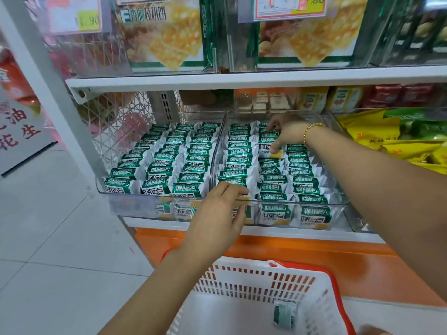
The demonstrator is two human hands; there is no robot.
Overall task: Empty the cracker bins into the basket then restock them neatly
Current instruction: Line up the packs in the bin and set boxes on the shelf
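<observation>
Two bins (130,204) brim with tidy rows of cracker packets (167,170), the basket (254,279) below nearly bare: emptying barely begun, I'd say, or restocking almost done. The left hand (217,213) curls round a front packet in the right bin (338,209); the right hand (287,134) pinches one further back.

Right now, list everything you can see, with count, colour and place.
left bin: one, clear, middle shelf
right bin: one, clear, beside it
packets: many, green and white, rows in both bins
basket: one, white with red rim, below the shelf
loose packet: one, green, on the basket floor
boxes: two, green with yellow crackers, upper shelf
bags: several, yellow and green, right of the bins
tags: two, top edge
bracelet: one, gold, right wrist
left hand: grips a packet at the right bin's front rim
right hand: pinches another packet, mid right bin
</observation>
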